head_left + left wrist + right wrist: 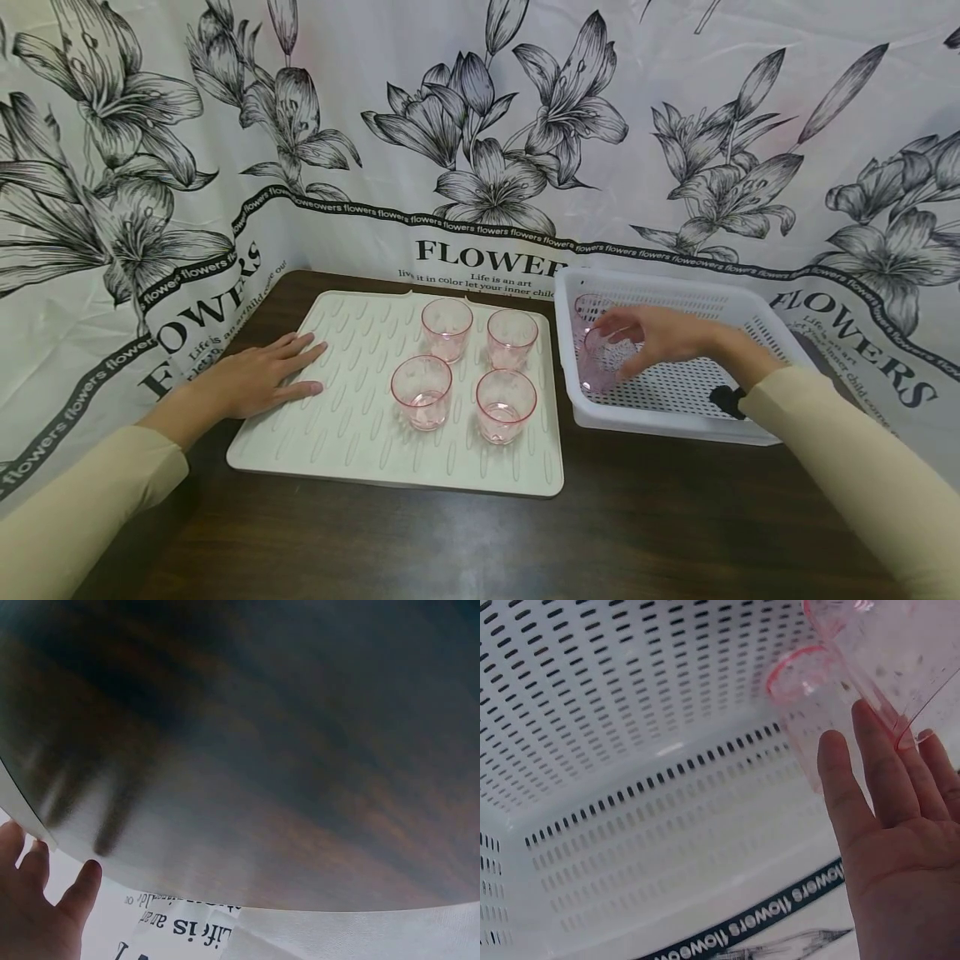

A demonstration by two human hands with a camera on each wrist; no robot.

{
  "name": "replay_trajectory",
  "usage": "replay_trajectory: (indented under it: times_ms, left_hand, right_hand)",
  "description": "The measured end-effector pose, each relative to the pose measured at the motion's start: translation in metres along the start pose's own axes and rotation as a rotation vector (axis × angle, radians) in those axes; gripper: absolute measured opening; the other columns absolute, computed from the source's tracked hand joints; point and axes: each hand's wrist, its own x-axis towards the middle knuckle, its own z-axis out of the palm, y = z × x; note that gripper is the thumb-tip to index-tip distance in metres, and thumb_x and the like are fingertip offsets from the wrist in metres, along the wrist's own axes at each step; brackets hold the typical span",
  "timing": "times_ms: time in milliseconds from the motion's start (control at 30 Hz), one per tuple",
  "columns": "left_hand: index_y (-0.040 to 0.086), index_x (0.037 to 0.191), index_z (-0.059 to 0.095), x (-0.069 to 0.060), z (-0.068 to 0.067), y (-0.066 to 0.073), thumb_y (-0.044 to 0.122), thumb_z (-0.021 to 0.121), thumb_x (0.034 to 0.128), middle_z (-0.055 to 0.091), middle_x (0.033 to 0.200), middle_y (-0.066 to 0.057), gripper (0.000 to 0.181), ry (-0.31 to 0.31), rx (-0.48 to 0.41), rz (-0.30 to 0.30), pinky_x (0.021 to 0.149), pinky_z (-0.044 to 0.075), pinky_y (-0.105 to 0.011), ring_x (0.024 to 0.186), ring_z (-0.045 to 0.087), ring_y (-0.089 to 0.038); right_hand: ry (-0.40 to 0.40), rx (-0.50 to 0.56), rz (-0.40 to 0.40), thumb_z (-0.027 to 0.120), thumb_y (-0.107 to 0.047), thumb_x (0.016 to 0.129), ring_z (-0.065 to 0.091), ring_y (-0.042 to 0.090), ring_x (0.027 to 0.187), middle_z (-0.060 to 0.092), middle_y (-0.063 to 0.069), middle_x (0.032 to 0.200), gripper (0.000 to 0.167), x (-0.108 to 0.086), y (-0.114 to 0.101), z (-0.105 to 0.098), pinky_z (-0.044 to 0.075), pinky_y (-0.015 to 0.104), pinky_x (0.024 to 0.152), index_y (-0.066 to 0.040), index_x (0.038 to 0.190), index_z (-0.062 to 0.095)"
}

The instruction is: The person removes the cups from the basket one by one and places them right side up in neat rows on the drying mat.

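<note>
Several clear pink-rimmed glasses stand upright on the right half of an off-white ridged mat (337, 375); one is the front-right glass (506, 408). My left hand (251, 375) rests on the mat's left edge, fingers spread and fairly straight. Over the left end of a white perforated basket (675, 425), my right hand (660, 333) reaches in beside a pink glass (597, 373). In the right wrist view its extended fingers (885, 776) are at that glass (907, 652); the thumb is out of that view. Another pink glass (810, 705) is behind it in the basket.
A dark wooden table (465, 542) lies under the mat and basket. Behind them and at the left hangs a white cloth (337, 242) with black flower prints and lettering. The basket stands right of the mat, a narrow gap between them.
</note>
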Motion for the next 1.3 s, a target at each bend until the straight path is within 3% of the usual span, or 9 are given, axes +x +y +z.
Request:
replay_trajectory:
  times_ms: [233,633,1300]
  left_hand:
    - [0.009,0.155,0.035,0.0,-0.001,0.001,0.061,0.045,0.0992,0.03,0.158,-0.024,0.077,0.003,0.01,0.001,0.104,0.033,-0.068,0.143,0.029,-0.049]
    - [0.008,0.155,0.036,-0.002,0.0,0.001,0.061,0.045,0.099,0.031,0.158,-0.024,0.077,0.009,0.005,-0.002,0.103,0.034,-0.068,0.142,0.03,-0.049]
    - [0.009,0.154,0.037,-0.001,-0.004,0.006,0.062,0.044,0.0989,0.031,0.157,-0.024,0.077,0.004,0.008,-0.012,0.102,0.034,-0.069,0.142,0.03,-0.049]
  right_hand:
    - [0.081,-0.042,-0.04,0.087,-0.019,0.075,0.053,0.043,0.127,0.056,0.022,0.137,0.077,-0.008,-0.01,-0.014,0.042,0.059,0.103,0.002,0.138,0.048]
    - [0.14,-0.114,-0.073,0.084,-0.018,0.079,0.055,0.04,0.126,0.055,0.021,0.139,0.074,-0.013,-0.046,-0.04,0.043,0.058,0.103,0.002,0.141,0.047]
    - [0.214,-0.199,-0.182,0.084,-0.025,0.081,0.061,0.029,0.118,0.064,0.015,0.129,0.075,0.019,-0.095,-0.038,0.048,0.049,0.099,-0.001,0.144,0.05]
